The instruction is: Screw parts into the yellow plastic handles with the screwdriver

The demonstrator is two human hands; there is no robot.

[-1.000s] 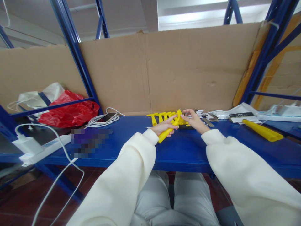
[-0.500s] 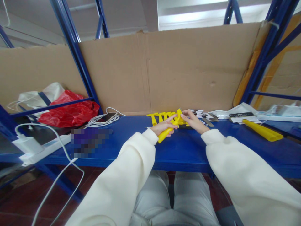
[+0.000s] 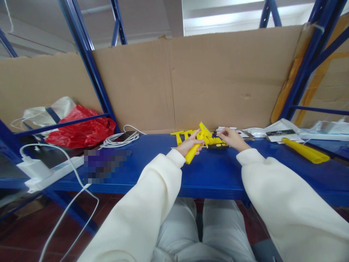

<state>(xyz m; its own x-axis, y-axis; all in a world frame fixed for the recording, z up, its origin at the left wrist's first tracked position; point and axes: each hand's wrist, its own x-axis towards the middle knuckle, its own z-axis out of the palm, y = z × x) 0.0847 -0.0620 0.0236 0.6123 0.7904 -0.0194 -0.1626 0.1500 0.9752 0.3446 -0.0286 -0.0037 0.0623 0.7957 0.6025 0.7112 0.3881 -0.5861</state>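
My left hand (image 3: 190, 144) is closed around the handle of a yellow scraper (image 3: 193, 153), whose wide head with a thin metal edge points up and away. My right hand (image 3: 231, 137) is off the scraper, to its right, with thumb and fingertips pinched together; whatever may be between them is too small to make out. Below the fingertips lies a black and yellow screwdriver (image 3: 219, 146), its shaft running left behind my left hand. Several more yellow scraper bodies (image 3: 178, 138) rest in a row behind my hands, partly hidden.
A cardboard panel (image 3: 207, 83) stands along the back of the blue table (image 3: 215, 167). To the right lie small cards and packets (image 3: 283, 135) and another yellow handle piece (image 3: 305, 151). On the left are a coiled white cable (image 3: 117, 141), a red plastic bag (image 3: 83, 125) and a power strip (image 3: 54, 174).
My right hand has let go of the scraper head and shifted right, its fingers now pinched. The scraper has turned slightly more upright in my left hand.
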